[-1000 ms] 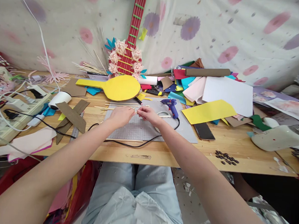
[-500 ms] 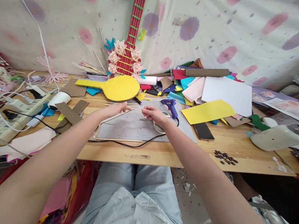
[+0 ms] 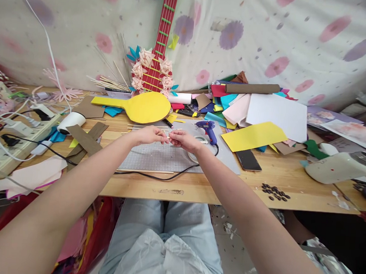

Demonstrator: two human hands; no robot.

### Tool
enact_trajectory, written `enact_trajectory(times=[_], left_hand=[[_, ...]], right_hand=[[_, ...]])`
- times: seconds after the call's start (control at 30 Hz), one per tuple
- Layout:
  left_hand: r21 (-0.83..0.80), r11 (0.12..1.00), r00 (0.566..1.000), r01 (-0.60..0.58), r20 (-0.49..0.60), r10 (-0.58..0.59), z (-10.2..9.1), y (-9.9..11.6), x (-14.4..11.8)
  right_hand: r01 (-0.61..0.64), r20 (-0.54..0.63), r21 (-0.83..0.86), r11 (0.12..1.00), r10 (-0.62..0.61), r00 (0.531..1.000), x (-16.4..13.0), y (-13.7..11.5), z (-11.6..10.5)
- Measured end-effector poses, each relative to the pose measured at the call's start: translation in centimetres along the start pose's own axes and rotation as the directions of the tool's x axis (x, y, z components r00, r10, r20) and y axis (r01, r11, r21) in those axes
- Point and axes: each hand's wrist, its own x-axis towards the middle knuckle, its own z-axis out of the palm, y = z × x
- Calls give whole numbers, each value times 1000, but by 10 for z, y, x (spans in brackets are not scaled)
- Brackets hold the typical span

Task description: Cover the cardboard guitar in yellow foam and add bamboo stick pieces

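Note:
My left hand [image 3: 147, 135] and my right hand [image 3: 182, 140] meet fingertip to fingertip just above the grey cutting mat [image 3: 156, 160]. Together they pinch a short thin pale stick [image 3: 169, 138], mostly hidden by the fingers. A few more thin wooden sticks [image 3: 148, 128] lie on the table just behind my left hand. A blue glue gun [image 3: 208, 129] stands on the mat right of my right hand, and a tape ring [image 3: 195, 156] lies under that wrist.
A yellow paddle-shaped cutout [image 3: 147, 106] and a red paper guitar [image 3: 156, 69] are behind the mat. Coloured paper sheets [image 3: 265, 113] pile up at back right. A phone [image 3: 248, 159], dark seeds [image 3: 274, 192], a black cable [image 3: 155, 176] and a power strip [image 3: 12, 135] are around.
My left hand has left the long stick it touched and swung right to meet my right hand. Both now pinch the small stick together above the mat.

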Motion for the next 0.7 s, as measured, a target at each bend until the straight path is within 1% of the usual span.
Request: enact_trajectory(times=[0.1,0.2,0.27,0.33,0.4,0.47,0.5,0.53,0.6,0.67,0.7], left_hand=[[-118,993,1000,-21,4,22,1,-2,1],[-167,984,998,-63,-5,63,1,0,0],[-171,978,992,-123,-47,116,1,3,-1],[-146,974,983,-175,-88,164,-1,5,-2],[-58,982,981,-178,-95,172,-5,5,-3],[110,988,988,-110,-93,120,-12,4,-4],[215,975,991,-54,-109,79,-16,3,-4],[319,948,990,13,-140,33,-21,2,-5],[482,861,971,161,-236,-50,-31,-1,-7],[555,786,945,273,-306,-112,-40,-6,-10],[561,771,938,303,-318,-138,-43,-9,-11]], right_hand=[[2,56,87,996,-7,998,-1,1,-2],[15,44,229,973,-25,999,0,2,3],[53,23,348,936,-65,998,1,1,9],[84,18,429,899,-102,995,4,1,14],[73,26,423,903,-93,995,7,2,16],[26,5,320,947,-29,1000,9,4,14],[3,-31,250,968,4,1000,10,6,12],[-15,-79,180,984,30,996,10,8,9],[-42,-181,72,997,54,982,8,12,3],[-58,-239,13,998,60,969,4,16,-1],[-67,-251,-4,998,64,966,1,17,-2]])
